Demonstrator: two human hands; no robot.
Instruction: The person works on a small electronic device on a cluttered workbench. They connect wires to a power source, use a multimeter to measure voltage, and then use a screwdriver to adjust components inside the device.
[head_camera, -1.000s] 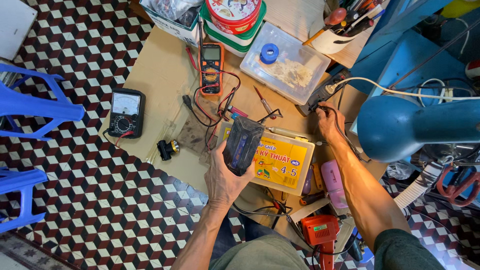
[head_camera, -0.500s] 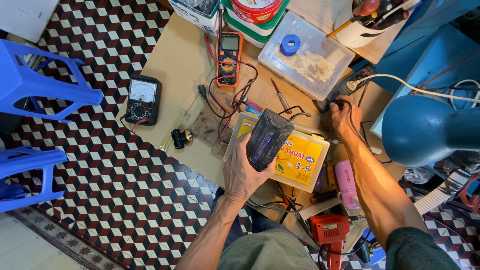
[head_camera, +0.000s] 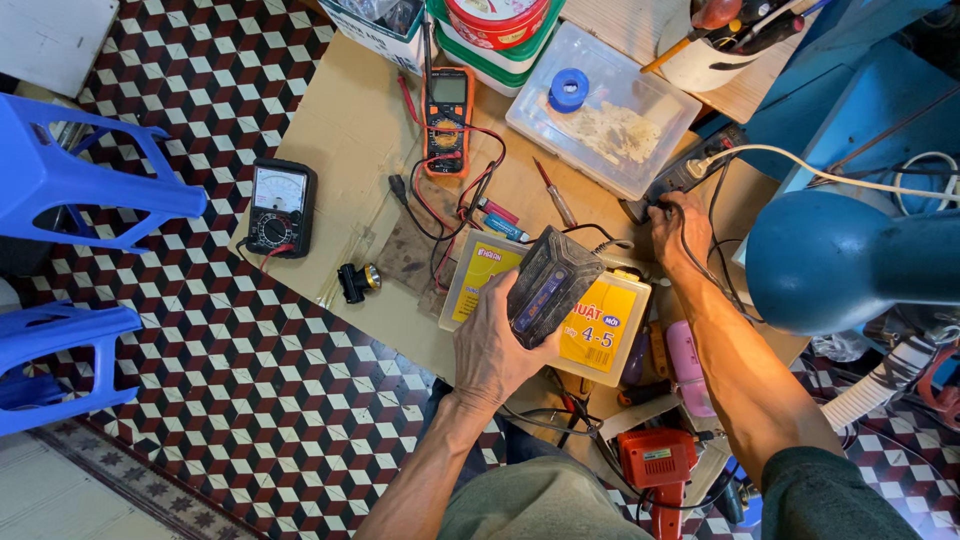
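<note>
My left hand grips a dark rectangular device, tilted, over a yellow-labelled clear plastic box. My right hand reaches forward and rests on a black power strip with a white cable plugged in; its fingers curl over the strip's near end. An orange digital multimeter with red and black leads lies beyond the box. A screwdriver lies between the meter and the strip.
A black analogue meter sits at the cardboard's left edge, a small headlamp nearby. A clear lidded box with blue tape, tubs and a tool cup stand at the back. Blue stools left, a blue lamp head right, a red drill below.
The view has shifted, so everything sits lower and further right in frame. My left hand keeps holding the dark device over the box; my right hand stays at the power strip.
</note>
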